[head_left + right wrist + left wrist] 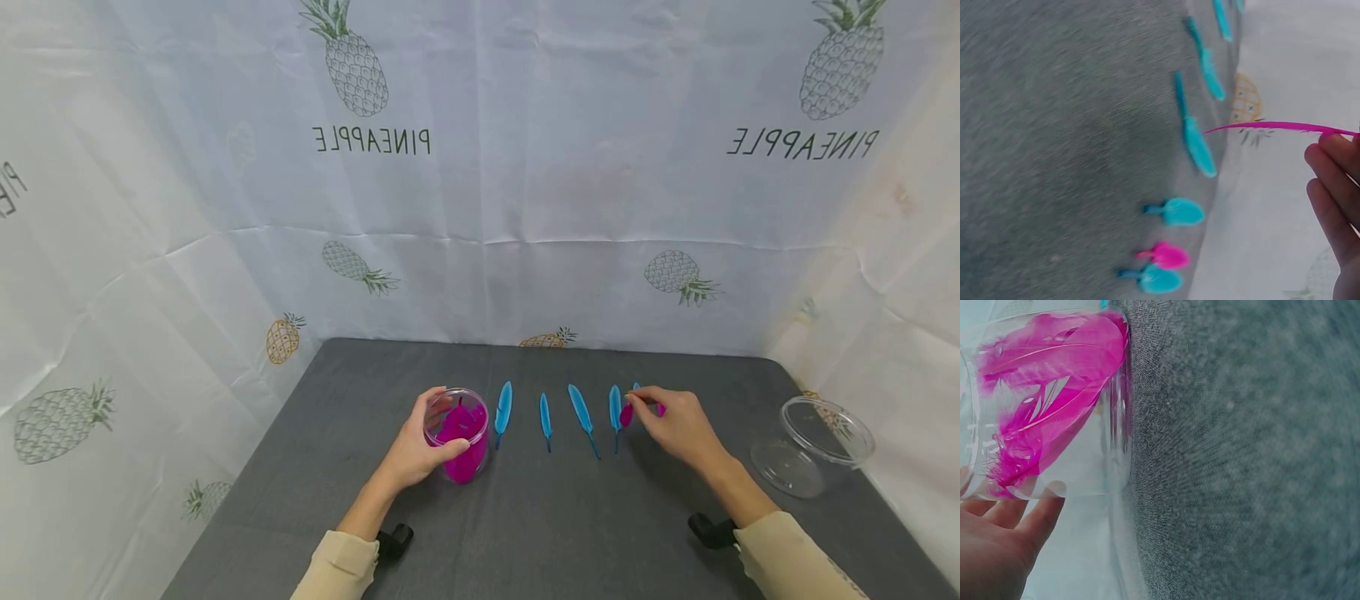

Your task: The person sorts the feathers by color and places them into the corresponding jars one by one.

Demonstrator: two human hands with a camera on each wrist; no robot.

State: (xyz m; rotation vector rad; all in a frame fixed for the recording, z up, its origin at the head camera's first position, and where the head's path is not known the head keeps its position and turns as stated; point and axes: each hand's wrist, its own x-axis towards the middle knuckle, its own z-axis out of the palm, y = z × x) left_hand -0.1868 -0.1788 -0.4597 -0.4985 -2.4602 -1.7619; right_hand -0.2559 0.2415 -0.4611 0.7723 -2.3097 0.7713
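Note:
My left hand (420, 450) grips a clear plastic jar (1107, 465) upright on the table, fingers and thumb around its side. Several magenta feathers (1060, 425) are packed inside it. Between the thumb and fingertips of my right hand (678, 423) is one magenta feather (1272, 126), pinched at one end and raised above the table. Several blue feathers lie in a spaced row, among them a left one (503, 410), a slanted one (579, 408) and one beside the held feather (615, 407). Another magenta feather (1169, 255) lies against a blue feather (1160, 279), partly hidden by my right hand in the head view.
An empty clear container (787, 467) and a clear round lid-like rim (870, 442) are at the table's right edge. The table has a dark grey cloth (525, 533). White pineapple-print curtains (562, 200) hang behind and at both sides.

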